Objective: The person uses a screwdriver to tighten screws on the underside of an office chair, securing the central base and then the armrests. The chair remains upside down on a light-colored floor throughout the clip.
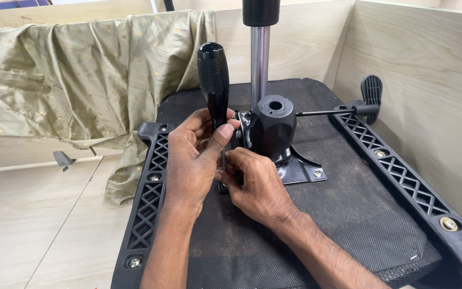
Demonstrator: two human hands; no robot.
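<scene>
Left hand point(191, 152) wraps the shaft just under the black ribbed plastic screwdriver handle point(213, 77), thumb pressed on it, tool upright. Right hand point(255, 184) pinches low at the screwdriver tip, fingers closed; what it grips is hidden. Both hands sit at the left edge of the black metal chair mechanism plate point(300, 168), bolted on the upturned black mesh chair seat point(343, 214). Chrome gas cylinder point(260, 59) rises from the black mechanism housing point(272, 126). Black paddle lever point(371, 91) sticks out right. 2 black lattice plastic side rails point(151, 198) flank the seat. Olive dotted fabric point(81, 69) drapes over the light wooden surface point(33, 230).
</scene>
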